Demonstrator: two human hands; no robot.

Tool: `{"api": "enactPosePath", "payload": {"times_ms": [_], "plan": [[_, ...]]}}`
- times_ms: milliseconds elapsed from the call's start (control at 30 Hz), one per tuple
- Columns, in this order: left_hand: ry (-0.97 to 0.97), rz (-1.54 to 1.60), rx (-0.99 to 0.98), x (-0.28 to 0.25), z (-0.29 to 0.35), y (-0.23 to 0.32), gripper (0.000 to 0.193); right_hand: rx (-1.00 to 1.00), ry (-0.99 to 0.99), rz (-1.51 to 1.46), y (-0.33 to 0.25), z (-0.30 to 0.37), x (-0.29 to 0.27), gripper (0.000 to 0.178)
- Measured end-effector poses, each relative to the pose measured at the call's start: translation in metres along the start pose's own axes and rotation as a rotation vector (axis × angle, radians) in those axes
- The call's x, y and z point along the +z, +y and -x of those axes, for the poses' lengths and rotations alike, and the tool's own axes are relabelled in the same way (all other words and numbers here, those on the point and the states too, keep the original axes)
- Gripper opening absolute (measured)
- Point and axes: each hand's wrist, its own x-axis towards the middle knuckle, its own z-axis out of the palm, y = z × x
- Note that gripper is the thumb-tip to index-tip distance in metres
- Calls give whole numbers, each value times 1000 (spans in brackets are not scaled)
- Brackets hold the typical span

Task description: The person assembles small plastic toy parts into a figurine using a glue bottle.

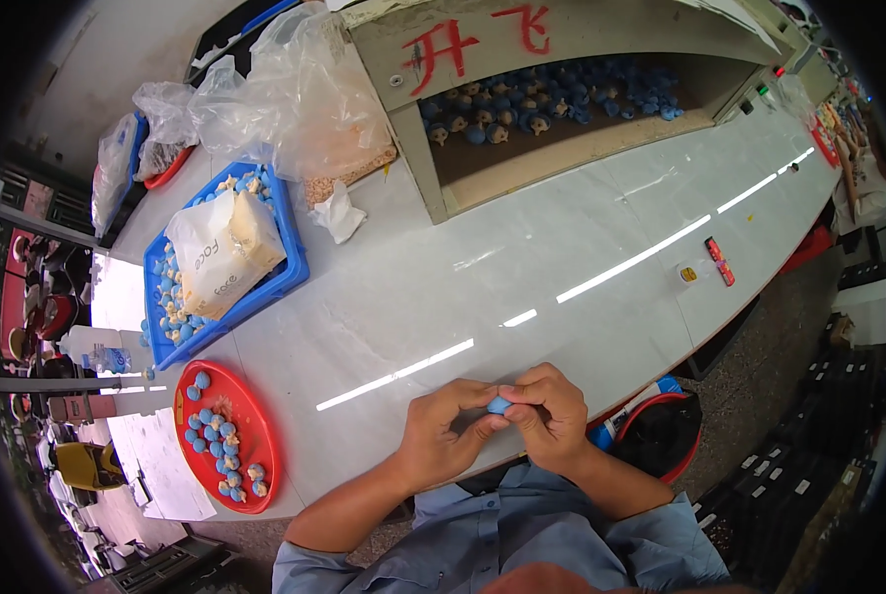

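Between the fingertips of both hands is a small blue rounded piece [499,405], held just above the near edge of the table. My left hand [450,428] pinches it from the left. From the right, my right hand [550,416] closes thumb and fingers on it. The fingers cover most of the piece, so its full shape is hidden. To the left, a red round tray [250,411] holds several small figure heads [227,430] with blue tops and pale undersides. Neither hand touches that tray.
A blue crate [299,259] farther left holds similar heads under a white plastic bag [227,252]. At the back stands a box-like cabinet [418,163] with many blue-topped heads inside. A red lighter-sized packet [720,261] lies at right; a red bin [695,445] stands beside the table.
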Motion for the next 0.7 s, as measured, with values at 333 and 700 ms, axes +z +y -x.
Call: {"api": "enactPosePath", "payload": {"times_ms": [333,700], "plan": [[133,219,-148,11,-1,7,33,117,51,-137,-4,1,4,15],[180,-270,218,14,-2,6,29,-1,40,54,3,5,3,12]]}}
